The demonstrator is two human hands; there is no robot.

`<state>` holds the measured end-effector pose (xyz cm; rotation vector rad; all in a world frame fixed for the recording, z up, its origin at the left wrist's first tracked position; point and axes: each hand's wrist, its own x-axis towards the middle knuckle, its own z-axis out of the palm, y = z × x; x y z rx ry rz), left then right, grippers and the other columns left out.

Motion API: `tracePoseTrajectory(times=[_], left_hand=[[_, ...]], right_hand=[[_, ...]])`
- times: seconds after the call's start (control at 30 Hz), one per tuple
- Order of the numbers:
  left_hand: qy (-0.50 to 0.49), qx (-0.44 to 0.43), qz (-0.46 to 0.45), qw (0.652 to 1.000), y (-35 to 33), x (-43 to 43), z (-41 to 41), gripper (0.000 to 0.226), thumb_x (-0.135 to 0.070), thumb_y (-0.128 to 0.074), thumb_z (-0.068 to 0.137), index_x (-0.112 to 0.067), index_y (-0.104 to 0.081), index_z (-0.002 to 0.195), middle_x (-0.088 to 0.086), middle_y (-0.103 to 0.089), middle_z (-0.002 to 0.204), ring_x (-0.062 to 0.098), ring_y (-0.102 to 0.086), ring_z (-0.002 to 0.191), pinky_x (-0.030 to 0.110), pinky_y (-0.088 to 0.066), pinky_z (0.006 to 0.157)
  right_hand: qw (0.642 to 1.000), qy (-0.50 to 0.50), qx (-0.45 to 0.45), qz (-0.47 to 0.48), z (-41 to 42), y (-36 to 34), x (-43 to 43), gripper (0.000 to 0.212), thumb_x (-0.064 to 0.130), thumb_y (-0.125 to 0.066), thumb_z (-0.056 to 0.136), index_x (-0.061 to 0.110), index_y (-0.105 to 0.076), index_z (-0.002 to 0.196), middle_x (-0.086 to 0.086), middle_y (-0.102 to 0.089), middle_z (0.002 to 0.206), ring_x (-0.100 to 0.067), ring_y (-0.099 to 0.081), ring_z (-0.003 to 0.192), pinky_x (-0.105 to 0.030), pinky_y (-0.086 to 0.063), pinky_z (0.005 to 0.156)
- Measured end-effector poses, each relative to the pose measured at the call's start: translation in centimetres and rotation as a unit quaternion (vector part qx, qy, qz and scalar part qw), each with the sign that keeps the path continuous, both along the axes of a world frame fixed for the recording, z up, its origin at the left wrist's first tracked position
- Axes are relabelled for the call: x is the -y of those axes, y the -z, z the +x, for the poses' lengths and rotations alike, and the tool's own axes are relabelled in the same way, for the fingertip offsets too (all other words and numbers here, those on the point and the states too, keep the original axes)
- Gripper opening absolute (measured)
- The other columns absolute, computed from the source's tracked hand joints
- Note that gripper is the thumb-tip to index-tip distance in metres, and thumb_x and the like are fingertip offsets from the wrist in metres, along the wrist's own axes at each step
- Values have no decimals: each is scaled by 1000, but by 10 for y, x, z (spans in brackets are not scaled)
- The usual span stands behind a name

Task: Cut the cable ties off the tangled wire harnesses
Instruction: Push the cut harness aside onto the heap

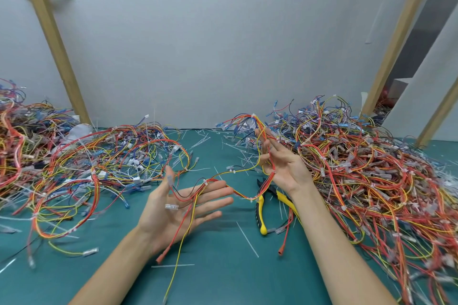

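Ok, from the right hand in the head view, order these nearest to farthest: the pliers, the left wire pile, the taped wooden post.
1. Pliers: on the mat just below the right hand.
2. Left wire pile: across the mat, beyond the left hand.
3. Taped wooden post: far left, against the wall.

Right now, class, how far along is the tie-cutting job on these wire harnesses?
Done: cut cable ties litter the green mat between the piles.

In hand: one harness is draped across the open left hand and right hand, white ties still on it. The yellow-handled cutters lie on the mat, unused.

Left: the large tangled pile on the right; I cannot tell whether the left pile is finished.
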<state>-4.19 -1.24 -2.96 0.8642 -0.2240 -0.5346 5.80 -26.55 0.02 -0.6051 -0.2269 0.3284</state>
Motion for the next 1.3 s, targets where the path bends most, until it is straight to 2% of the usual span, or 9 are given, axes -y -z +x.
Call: tracePoseTrajectory(times=[0.27, 0.53, 0.63, 0.77, 0.87, 1.03, 1.13, 1.23, 1.3], left_hand=[[-14, -5, 18, 1000, -5, 0, -2, 103, -81, -11, 85, -1, -62, 126, 19, -54, 139, 36, -52, 129, 47, -31, 114], [-23, 12, 98, 995, -15, 4, -9, 102, -75, -8, 86, 4, -62, 124, 22, -61, 129, 31, -71, 93, 34, -54, 75], [-30, 25, 116, 992, -16, 15, -13, 96, -71, -12, 87, 2, -62, 123, 21, -64, 125, 28, -71, 85, 31, -54, 68], [-30, 83, 159, 983, -9, 58, -20, 80, -67, -21, 85, -10, -60, 127, 9, -65, 129, 24, -69, 99, 29, -52, 76], [-4, 141, 202, 969, -3, 86, -31, 78, -77, -35, 80, -23, -50, 135, -15, -59, 135, 14, -58, 123, 24, -48, 91], [31, 201, 276, 939, -12, 100, -30, 115, -103, -38, 44, -35, -36, 136, -23, -46, 138, 3, -49, 127, 11, -43, 95], [-51, 250, 335, 907, -6, 84, -29, 77, -83, -32, 78, -33, -51, 133, -23, -58, 132, 1, -53, 125, 23, -41, 106], [-111, 276, 381, 875, 0, 64, -30, 51, -56, -32, 95, -31, -58, 131, -29, -60, 127, -8, -52, 122, 19, -38, 107], [-134, 294, 430, 843, 5, 55, -27, 50, -55, -32, 94, -33, -60, 129, -37, -58, 123, -14, -49, 120, 5, -35, 99]], right_hand=[[1000, -13, -10, 12, -3, 5, -1, 63, -9, -42, 86, 3, -38, 148, -10, -60, 130, -9, -69, 81, -20, -53, 60], [986, 62, -8, -156, -9, -24, -2, 34, -10, -37, 96, 4, -51, 123, -7, -74, 93, -13, -68, 72, -17, -38, 58], [980, 110, -2, -164, -9, -46, 0, 34, -15, -35, 95, 1, -44, 124, -15, -72, 89, -16, -71, 72, -20, -50, 63], [960, 205, -42, -188, 6, -85, 24, 26, -21, -33, 94, 1, -42, 106, -25, -61, 99, -19, -68, 67, -18, -53, 51], [923, 302, -60, -230, 24, -126, 55, 35, -20, -35, 95, -8, -41, 128, -22, -58, 87, -13, -64, 53, -20, -53, 51], [780, 469, 135, -392, 46, -202, 94, 41, -17, -46, 90, 9, -52, 122, -4, -61, 93, 4, -58, 51, -15, -49, 54], [587, 448, 245, -628, 53, -207, 113, 46, 0, -53, 93, 17, -53, 136, -6, -66, 123, -7, -66, 95, -22, -49, 77], [367, 312, 217, -849, 59, -149, 125, 41, 30, -47, 101, 28, -45, 142, -15, -62, 130, -33, -59, 115, -41, -48, 97], [303, 227, 161, -912, 53, -84, 130, 43, 35, -38, 104, 28, -38, 147, -12, -52, 144, -34, -47, 131, -51, -38, 109]])
